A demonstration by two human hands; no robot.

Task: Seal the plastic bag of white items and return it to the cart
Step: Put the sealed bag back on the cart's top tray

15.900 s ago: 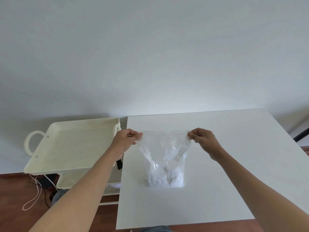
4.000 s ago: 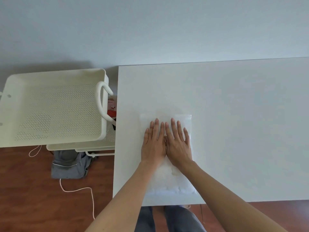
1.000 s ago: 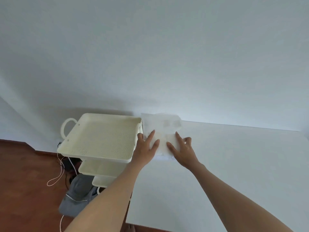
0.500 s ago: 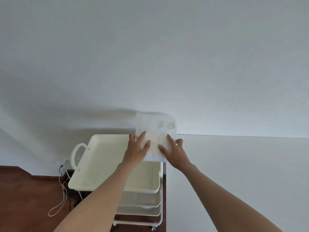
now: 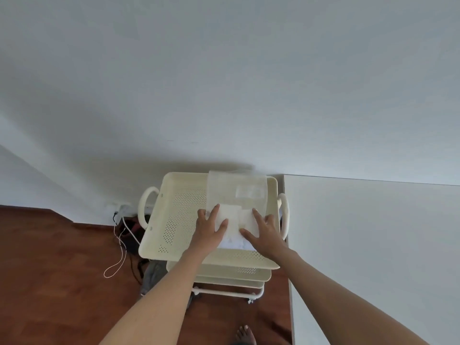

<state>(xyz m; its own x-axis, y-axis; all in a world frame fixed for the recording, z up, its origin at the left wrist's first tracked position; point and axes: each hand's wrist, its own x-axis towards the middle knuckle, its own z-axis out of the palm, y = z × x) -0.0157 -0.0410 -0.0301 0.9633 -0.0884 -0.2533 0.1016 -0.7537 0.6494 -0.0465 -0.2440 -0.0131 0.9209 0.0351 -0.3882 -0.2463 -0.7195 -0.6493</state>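
Observation:
The clear plastic bag (image 5: 236, 192) with white items bunched at its near end lies over the right half of the cream cart's top tray (image 5: 179, 220). My left hand (image 5: 210, 226) grips the bag's near left side, fingers spread on top. On the bag's near right side my right hand (image 5: 261, 231) holds it the same way. Whether the bag rests fully on the perforated tray floor I cannot tell.
The white table (image 5: 373, 245) stands right of the cart, its edge close to the cart's right handle (image 5: 285, 215). Lower cart shelves (image 5: 231, 277) show beneath the tray. On the wooden floor at left lie cables (image 5: 119, 245) and grey cloth (image 5: 151, 275). My foot (image 5: 245, 333) is below.
Both hands carried the bag from the table's left edge leftward over the cart and lowered it onto the top tray. The view tilted down toward the cart.

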